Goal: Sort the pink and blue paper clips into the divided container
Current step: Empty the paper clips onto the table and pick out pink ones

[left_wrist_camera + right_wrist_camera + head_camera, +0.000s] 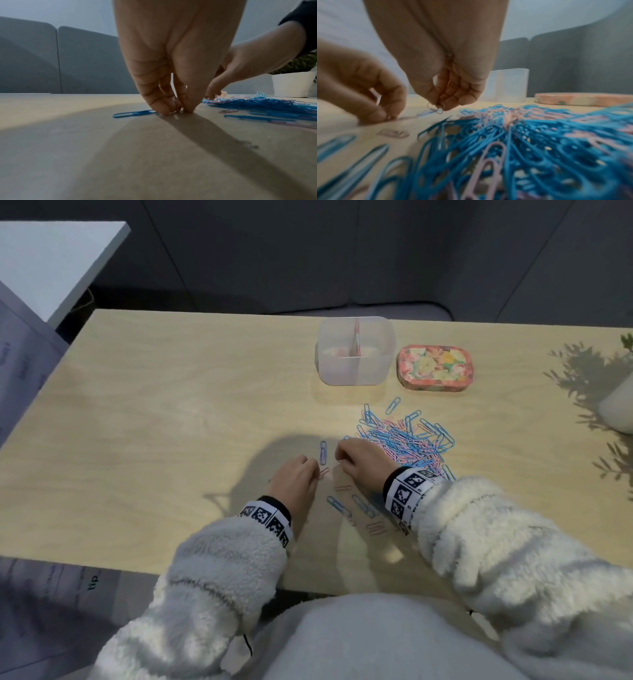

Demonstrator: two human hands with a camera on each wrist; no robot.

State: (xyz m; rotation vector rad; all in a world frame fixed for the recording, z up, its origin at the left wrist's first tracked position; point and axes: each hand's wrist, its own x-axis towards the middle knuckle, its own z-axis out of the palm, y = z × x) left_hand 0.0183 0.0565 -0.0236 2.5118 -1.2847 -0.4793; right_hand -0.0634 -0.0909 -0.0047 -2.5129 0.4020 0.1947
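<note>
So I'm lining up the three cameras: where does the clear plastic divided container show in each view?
Head: clear plastic divided container, upper centre, left of the floral tin.
Left wrist: not visible.
Right wrist: mid-right, behind the right hand.
Shared landmark: the pile of pink and blue paper clips.

a floral tin (435,367) lies on the wooden table (171,392), a white plant pot (291,83) well right of it

The bench (171,405) is pale matt wood; the divided container (356,356) frosted translucent plastic; the sleeves (219,570) fluffy fleece.
</note>
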